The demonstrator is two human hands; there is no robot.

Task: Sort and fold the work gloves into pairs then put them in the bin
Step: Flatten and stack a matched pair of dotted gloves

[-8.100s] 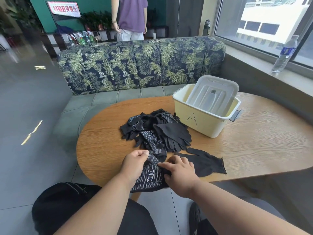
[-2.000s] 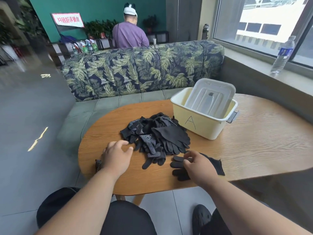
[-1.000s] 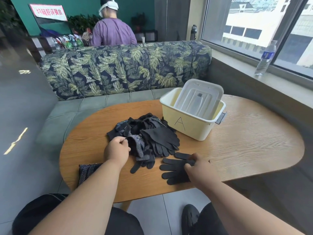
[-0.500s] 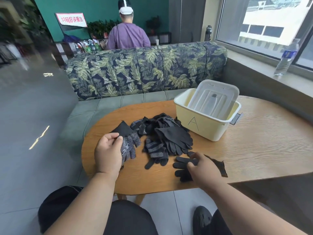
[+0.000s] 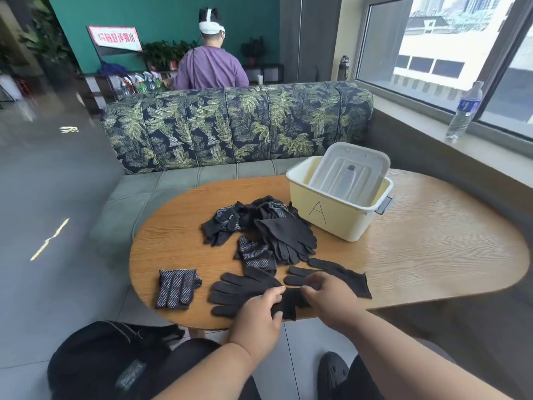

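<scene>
Lower centre of the frame: the left hand (image 5: 259, 308) and the right hand (image 5: 331, 295) each pinch the cuff of a plain black glove (image 5: 242, 290) flat on the worktop (image 5: 432, 255). Its likely mate (image 5: 340, 277) lies just right—square cuffs and fingers before folding. The bin (image 5: 331, 217), upper right, apparently holds only its lid.

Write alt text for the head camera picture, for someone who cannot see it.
Two bare hands, left hand and right hand, hold plain black gloves at a wooden table's near edge. Behind lie a glove pile and a yellow bin.
</scene>
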